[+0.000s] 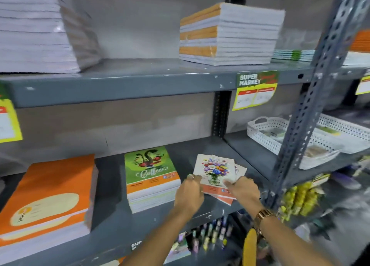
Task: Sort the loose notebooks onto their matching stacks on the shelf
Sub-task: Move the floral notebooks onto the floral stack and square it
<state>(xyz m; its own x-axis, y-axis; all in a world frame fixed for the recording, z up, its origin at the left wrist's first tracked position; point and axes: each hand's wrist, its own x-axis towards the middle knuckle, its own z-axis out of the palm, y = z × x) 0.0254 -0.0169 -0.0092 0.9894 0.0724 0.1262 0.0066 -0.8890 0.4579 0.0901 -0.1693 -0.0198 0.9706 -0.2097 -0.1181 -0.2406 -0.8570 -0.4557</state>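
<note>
A few loose notebooks with a flower-vase cover (217,169) lie fanned and askew on the lower grey shelf (112,215). My left hand (189,193) grips their near left edge and my right hand (243,190) grips the near right edge. To their left stands a stack with a green "Coffee" cover (150,173), and further left a thick stack of orange-covered notebooks (52,193). On the upper shelf sits a stack with orange spines (228,35) and a tall white stack (38,27) at the left.
A perforated steel upright (312,109) stands right of the flower notebooks. Behind it, white perforated baskets (266,133) hold small items. A thin green-edged pile (294,54) lies on the upper shelf. Price tags (256,89) hang from the shelf edge. Pens and yellow goods sit below.
</note>
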